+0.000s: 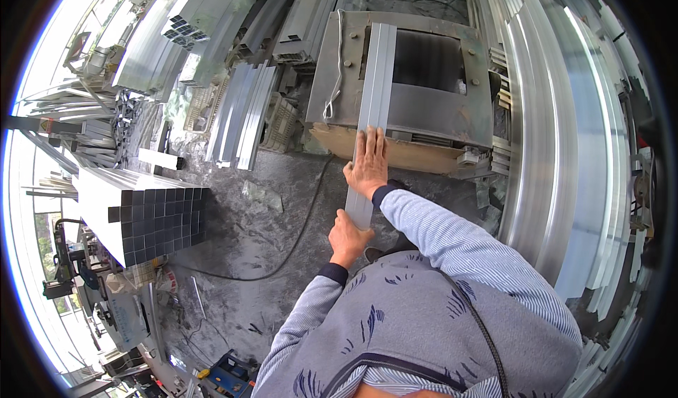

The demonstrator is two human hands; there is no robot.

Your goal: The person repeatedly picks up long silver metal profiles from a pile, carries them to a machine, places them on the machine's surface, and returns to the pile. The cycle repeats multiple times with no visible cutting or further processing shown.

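Observation:
A long silvery metal profile (378,80) with a lengthwise groove lies across a grey metal bench (417,108), its near end reaching out over the bench's front edge toward my body. My right hand (367,163) rests on top of the profile just off that edge, fingers stretched out along it. Closer to me, my left hand (348,237) grips the near end from its left side, the thumb on the profile and the other fingers mostly hidden. Right of the profile, the bench top has a dark rectangular opening (427,60). A white cord (335,80) lies on its left side.
Long metal profiles (544,137) run along the right side. More profiles (244,112) lean at the far left, beside a plastic crate (281,122). A stack of square tubes (159,214) stands left. Across the dusty floor runs a black cable (304,221). A blue toolbox (229,377) sits lower left.

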